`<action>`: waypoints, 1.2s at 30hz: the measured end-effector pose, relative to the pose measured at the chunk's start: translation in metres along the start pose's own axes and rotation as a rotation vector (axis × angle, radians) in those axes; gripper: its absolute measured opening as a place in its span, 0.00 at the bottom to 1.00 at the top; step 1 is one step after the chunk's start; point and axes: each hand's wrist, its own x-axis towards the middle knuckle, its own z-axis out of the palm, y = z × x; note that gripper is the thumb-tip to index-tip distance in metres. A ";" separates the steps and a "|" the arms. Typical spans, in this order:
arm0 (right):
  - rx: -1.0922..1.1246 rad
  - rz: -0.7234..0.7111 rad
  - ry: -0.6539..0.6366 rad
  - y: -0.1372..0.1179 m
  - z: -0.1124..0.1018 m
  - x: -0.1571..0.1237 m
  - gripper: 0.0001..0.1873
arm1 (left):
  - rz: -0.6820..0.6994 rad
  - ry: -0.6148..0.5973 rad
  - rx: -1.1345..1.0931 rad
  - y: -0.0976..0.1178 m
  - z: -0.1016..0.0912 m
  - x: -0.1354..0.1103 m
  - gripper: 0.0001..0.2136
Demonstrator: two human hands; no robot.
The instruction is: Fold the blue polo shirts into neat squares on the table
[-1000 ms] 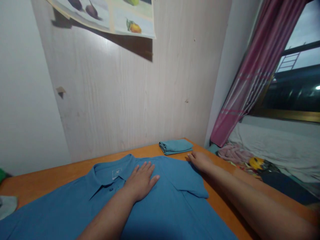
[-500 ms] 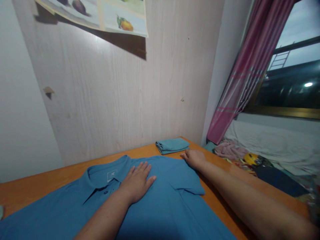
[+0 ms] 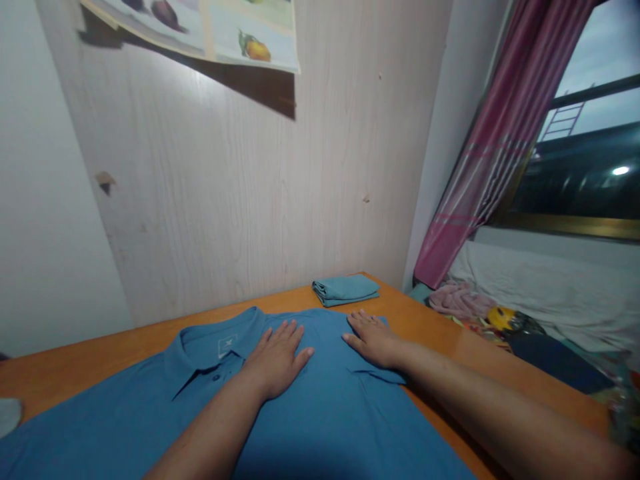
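Observation:
A blue polo shirt (image 3: 320, 413) lies spread out, front side up, with its collar toward the wall and a button showing at the placket. My left hand (image 3: 278, 359) rests flat on the chest just right of the collar, fingers stretched out. On the sleeve at the right lies my right hand (image 3: 373, 339), palm down with its fingers extended. Neither hand grips the cloth. The shirt's lower part runs out of view at the bottom.
A folded blue-green cloth (image 3: 346, 289) sits at the back of the orange table (image 3: 440, 333), near the wall. A pale object (image 3: 9, 415) shows at the left edge. Beyond the table's right side are a pink cloth (image 3: 463, 300) and a pink curtain (image 3: 475, 167).
My right hand has moved left from the sleeve's outer edge and now lies flat on the sleeve. My left hand stays in its place on the chest.

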 end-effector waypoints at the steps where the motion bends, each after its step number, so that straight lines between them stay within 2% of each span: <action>1: 0.007 0.020 0.021 -0.005 -0.003 0.001 0.41 | -0.002 0.000 -0.002 0.000 0.000 0.000 0.36; 3: 0.072 0.006 0.081 -0.025 -0.008 0.001 0.39 | 0.004 0.002 -0.008 0.000 0.002 0.000 0.36; 6: 0.260 -0.136 0.128 -0.069 -0.008 -0.006 0.35 | 0.033 0.012 -0.014 -0.003 0.004 0.000 0.33; 9: 0.377 -0.258 0.109 -0.104 0.006 -0.019 0.32 | 0.036 0.024 -0.037 -0.006 0.005 0.000 0.29; 11: 0.355 -0.266 0.077 -0.114 0.019 -0.027 0.32 | 0.025 0.036 -0.071 -0.008 0.004 -0.001 0.28; 15: 0.220 -0.272 0.047 -0.111 0.036 -0.035 0.34 | 0.019 0.066 -0.108 -0.008 0.001 -0.002 0.27; 19: 0.151 -0.290 0.033 -0.108 0.035 -0.034 0.33 | 0.014 0.057 -0.110 -0.002 -0.010 0.001 0.24; 22: 0.119 -0.294 0.021 -0.109 0.034 -0.034 0.33 | 0.010 0.092 -0.123 0.001 -0.035 0.001 0.20; 24: 0.105 -0.297 0.018 -0.108 0.034 -0.033 0.33 | -0.020 0.170 -0.129 -0.002 -0.057 -0.006 0.19; 27: 0.079 -0.296 0.018 -0.107 0.036 -0.032 0.33 | -0.140 0.287 -0.126 -0.016 -0.085 -0.031 0.17; 29: 0.067 -0.294 0.015 -0.106 0.037 -0.030 0.34 | -0.253 0.333 -0.119 -0.031 -0.093 -0.053 0.14; 31: 0.065 -0.292 0.011 -0.106 0.038 -0.030 0.34 | -0.369 0.351 -0.112 -0.046 -0.090 -0.075 0.13; 33: 0.069 -0.289 0.014 -0.106 0.039 -0.030 0.34 | -0.458 0.347 -0.116 -0.057 -0.079 -0.093 0.11; 36: 0.079 -0.291 0.025 -0.107 0.040 -0.031 0.33 | -0.499 0.320 -0.150 -0.062 -0.055 -0.109 0.10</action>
